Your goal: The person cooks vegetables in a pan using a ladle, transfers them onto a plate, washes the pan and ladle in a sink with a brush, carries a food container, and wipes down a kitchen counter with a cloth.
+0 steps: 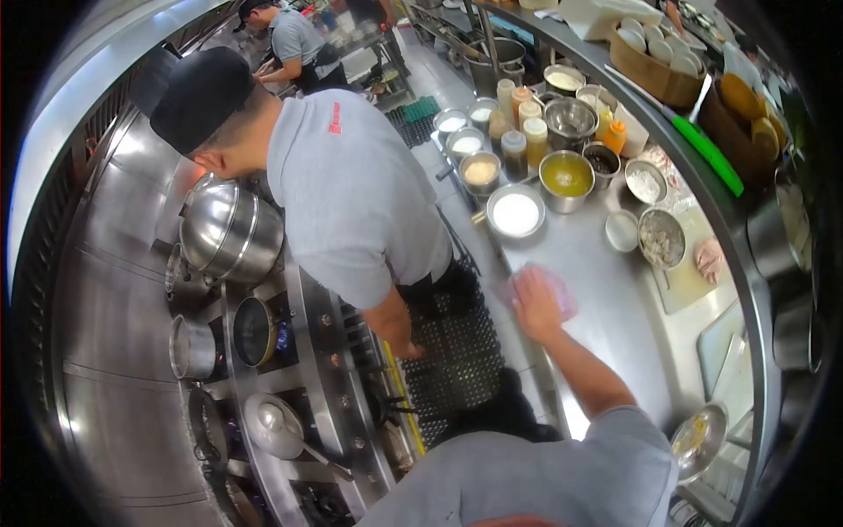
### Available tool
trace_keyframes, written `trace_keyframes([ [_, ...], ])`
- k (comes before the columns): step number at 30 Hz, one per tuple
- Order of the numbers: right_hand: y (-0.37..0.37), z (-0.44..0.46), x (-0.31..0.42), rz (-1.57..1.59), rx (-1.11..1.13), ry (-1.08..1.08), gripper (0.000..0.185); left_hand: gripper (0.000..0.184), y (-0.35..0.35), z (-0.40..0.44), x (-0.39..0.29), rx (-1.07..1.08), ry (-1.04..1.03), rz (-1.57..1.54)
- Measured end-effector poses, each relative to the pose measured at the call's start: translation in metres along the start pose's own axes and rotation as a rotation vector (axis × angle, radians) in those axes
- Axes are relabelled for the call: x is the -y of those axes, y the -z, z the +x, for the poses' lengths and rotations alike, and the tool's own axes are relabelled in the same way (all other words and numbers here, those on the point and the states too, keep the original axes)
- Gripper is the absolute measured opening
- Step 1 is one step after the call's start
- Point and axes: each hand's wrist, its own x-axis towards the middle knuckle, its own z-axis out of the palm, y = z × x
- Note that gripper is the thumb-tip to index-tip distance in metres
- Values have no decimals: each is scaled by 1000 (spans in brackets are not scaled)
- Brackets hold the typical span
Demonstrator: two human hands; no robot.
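Observation:
My right hand point(537, 303) presses on a pink cloth point(560, 297) lying on the steel counter point(615, 329), fingers over the fabric. Just beyond it stands a metal bowl of white contents point(515, 214). A pot of yellow-green liquid point(566, 176) is behind, beside several squeeze bottles point(536, 139). To the right of the cloth are a small pale dish point(622, 230) and a metal bowl of pale pieces point(661, 239). My left hand is out of view.
A co-worker in a grey shirt point(351, 184) bends over the stove side at left. The stove holds a wok point(255, 331), a saucepan point(191, 347) and a lidded pan point(273, 425). A green-handled utensil point(707, 156) lies on the upper shelf. Black mats point(452, 351) cover the floor.

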Motion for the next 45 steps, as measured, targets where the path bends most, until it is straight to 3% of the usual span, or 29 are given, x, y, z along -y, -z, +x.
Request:
trace_keyframes([
  [1, 21, -21, 7, 81, 70, 155, 59, 35, -12, -24, 27, 39, 42, -3],
  [2, 51, -19, -4, 177, 239, 4, 60, 35, -25, -43, 51, 74, 77, -5],
  [6, 42, -15, -60, -222, -333, -339, 59, 36, -69, -110, 150, 178, 73, 185],
  [8, 12, -12, -48, -71, -365, -363, 60, 36, -81, -134, 192, 194, 2, 397],
  [9, 22, -11, -18, 106, -119, -459, 55, 37, -82, -142, 206, 183, -58, 552],
  [10, 30, -30, 20, 65, -108, -345, 48, 37, -82, -146, 219, 151, -117, 714],
  [11, 30, -55, 24, 62, -114, -366, 48, 37, -76, -149, 227, 102, -164, 866],
  [12, 31, -78, 27, -3, -151, -145, 46, 37, -74, -151, 239, 41, -197, 983],
  [13, 35, -96, 27, -71, -182, 88, 45, 37, -67, -139, 249, 187, -117, 597],
  [14, 59, -111, 16, 0, -10, -110, 49, 37, -55, -128, 243, 298, 21, 118],
  [15, 70, -135, 1, -106, -47, -213, 50, 36, -40, -116, 228, 360, 181, -251],
  [16, 80, -167, -17, -215, -83, -317, 51, 36, -34, -129, 201, 366, 176, -265],
  [18, 102, -233, -57, -325, -176, -599, 53, 45, -31, -164, 146, 242, 403, -578],
  [20, 125, -303, -60, -437, -209, -840, 54, 37, -57, -170, 181, 274, 361, -537],
  [21, 132, -336, -45, -456, -179, -855, 54, 31, -70, -169, 206, 290, 320, -477],
  [22, 137, -369, -27, -471, -158, -871, 55, 25, -80, -170, 238, 335, 73, -262],
  [24, 130, -445, 8, -505, -130, -704, 54, 25, -100, -191, 277, 90, -890, 380],
  [25, 128, -483, 28, -453, -91, -678, 54, 27, -116, -203, 297, 100, -852, 429],
  [27, 132, -542, 67, -396, -63, -576, 57, 29, -147, -218, 333, 224, -469, 309],
  [28, 143, -561, 88, -368, 70, -621, 61, 31, -162, -228, 345, 248, -344, 252],
  [31, 139, -576, 96, -387, 57, -591, 65, 35, -187, -254, 357, 236, -178, 172],
  [36, 111, -479, 87, -412, 34, -457, 83, 42, -209, -277, 349, 197, -99, 98],
  [38, 97, -421, 81, -385, 29, -408, 82, 45, -211, -276, 347, 184, -105, -107],
  [41, 72, -329, 74, -373, 63, -394, 79, 29, -218, -274, 314, 278, -359, 354],
  [42, 64, -300, 70, -381, 36, -355, 76, 25, -219, -287, 289, 304, 95, -293],
  [43, 49, -274, 63, -354, -3, -329, 70, 25, -224, -299, 278, 333, 120, -265],
  [45, 35, -222, 60, -336, 0, -310, 60, 24, -237, -288, 291, 327, 208, -655],
])
